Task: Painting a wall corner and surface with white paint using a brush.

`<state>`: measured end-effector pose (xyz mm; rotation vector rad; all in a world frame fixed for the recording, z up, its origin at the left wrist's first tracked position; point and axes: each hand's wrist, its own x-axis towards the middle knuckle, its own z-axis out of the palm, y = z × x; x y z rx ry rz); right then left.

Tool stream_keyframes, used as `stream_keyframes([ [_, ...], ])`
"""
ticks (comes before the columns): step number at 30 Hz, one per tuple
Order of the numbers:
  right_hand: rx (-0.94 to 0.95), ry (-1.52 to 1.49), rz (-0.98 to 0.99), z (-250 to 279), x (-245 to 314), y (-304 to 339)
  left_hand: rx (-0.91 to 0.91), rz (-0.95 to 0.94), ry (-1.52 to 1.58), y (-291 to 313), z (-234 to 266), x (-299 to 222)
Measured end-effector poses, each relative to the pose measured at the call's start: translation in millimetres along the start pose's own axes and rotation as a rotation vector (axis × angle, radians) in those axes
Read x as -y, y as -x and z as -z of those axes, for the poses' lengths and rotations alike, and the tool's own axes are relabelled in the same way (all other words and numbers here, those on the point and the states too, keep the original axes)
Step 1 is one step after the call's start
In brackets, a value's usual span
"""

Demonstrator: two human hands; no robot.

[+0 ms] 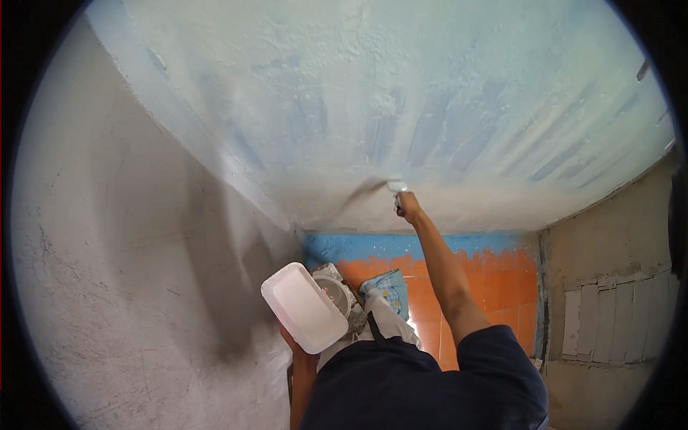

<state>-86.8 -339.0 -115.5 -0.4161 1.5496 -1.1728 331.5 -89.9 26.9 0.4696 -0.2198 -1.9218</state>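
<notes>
My right hand (408, 208) is closed around the handle of a small painting tool (396, 185) with a pale, wide head. Whether it is a brush or a roller I cannot tell. Its head is at the lower part of the wall (430, 64), where pale green-blue paint fades into bare grey-beige plaster. On the left, my left hand (299, 348) grips a shallow white-pink plastic tray (304, 308) by its lower edge. The tray is tilted, and most of my fingers are hidden behind it.
A paint-spattered bucket (335, 292) stands partly behind the tray. Beside my legs is a blue patterned cloth or bag (390, 290). Orange tiles (505, 294) meet a ragged blue band (344, 247) at the wall's foot. Grey walls close in at left (143, 272) and right (609, 244).
</notes>
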Motion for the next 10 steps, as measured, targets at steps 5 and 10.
stream_keyframes([
  [5,0.176,-0.004,0.469,-68,201,159,0.124,-0.092,0.016,10,1,-9],
  [10,0.201,0.016,0.978,-86,353,282,0.158,-0.072,0.380,-9,27,18],
])
